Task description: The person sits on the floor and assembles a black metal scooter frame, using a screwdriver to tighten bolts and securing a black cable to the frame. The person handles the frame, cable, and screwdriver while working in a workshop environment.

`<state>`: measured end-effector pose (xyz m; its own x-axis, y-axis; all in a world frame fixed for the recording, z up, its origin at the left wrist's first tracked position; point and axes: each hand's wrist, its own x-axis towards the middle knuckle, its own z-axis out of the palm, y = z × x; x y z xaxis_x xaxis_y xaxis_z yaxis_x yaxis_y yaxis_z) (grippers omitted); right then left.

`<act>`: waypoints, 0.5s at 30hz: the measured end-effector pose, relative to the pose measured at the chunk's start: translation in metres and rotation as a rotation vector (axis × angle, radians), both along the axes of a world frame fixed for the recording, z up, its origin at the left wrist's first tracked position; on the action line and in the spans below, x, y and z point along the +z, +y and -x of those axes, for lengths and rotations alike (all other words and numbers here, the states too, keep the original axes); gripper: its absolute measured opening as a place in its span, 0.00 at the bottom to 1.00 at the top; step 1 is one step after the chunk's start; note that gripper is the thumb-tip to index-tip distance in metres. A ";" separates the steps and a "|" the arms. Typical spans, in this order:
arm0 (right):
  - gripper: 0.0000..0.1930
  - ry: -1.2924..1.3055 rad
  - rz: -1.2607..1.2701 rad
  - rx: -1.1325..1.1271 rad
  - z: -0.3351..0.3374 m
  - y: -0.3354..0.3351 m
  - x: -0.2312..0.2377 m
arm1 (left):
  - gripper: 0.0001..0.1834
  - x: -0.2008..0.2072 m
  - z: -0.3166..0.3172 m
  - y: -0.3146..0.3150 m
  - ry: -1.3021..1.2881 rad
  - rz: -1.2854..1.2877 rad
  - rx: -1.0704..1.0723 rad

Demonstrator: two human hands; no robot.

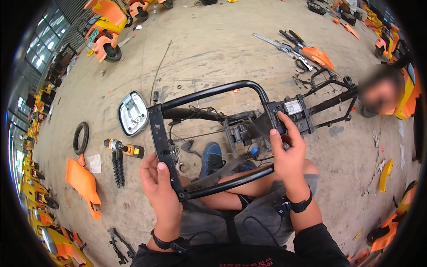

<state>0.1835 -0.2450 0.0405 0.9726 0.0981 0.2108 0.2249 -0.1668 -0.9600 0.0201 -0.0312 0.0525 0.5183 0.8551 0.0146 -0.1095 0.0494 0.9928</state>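
Observation:
Above my lap I hold a black tubular metal frame [213, 92], a bent loop with a flat crossbar along its left end. My left hand [161, 187] grips that crossbar near its lower corner, thumb on top. At the loop's right end my right hand [288, 151] is closed round the bracket, with thumb and forefinger on its upper side. Beyond and partly beneath it lies a stripped scooter chassis [331, 101] with cables and a small silver-topped box [292, 107]. What the fingers do under the metal is hidden.
Left on the concrete lie a white-and-grey housing [133, 114], a yellow cordless drill [126, 148], a coil spring [118, 168], a tyre [81, 138] and an orange panel [83, 184]. Forks [284, 48] lie far right. Another person's head is at right. Scooters [104, 31] line the edges.

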 end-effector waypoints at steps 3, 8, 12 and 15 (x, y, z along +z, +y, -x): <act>0.22 -0.010 0.030 -0.006 0.008 -0.004 -0.005 | 0.19 -0.006 0.007 0.000 -0.003 0.028 -0.057; 0.21 -0.065 0.108 -0.006 0.022 -0.005 -0.025 | 0.24 -0.015 0.022 -0.002 0.002 0.057 -0.073; 0.21 -0.038 0.075 -0.023 0.031 -0.002 -0.030 | 0.24 -0.031 0.024 0.005 -0.043 -0.017 -0.070; 0.21 0.021 0.026 -0.025 0.034 0.003 -0.028 | 0.25 -0.027 0.020 0.006 -0.018 -0.007 -0.064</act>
<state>0.1499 -0.2423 0.0123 0.9790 0.0786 0.1881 0.2002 -0.1973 -0.9597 -0.0004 -0.0255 0.0258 0.5714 0.8201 0.0300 -0.1241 0.0502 0.9910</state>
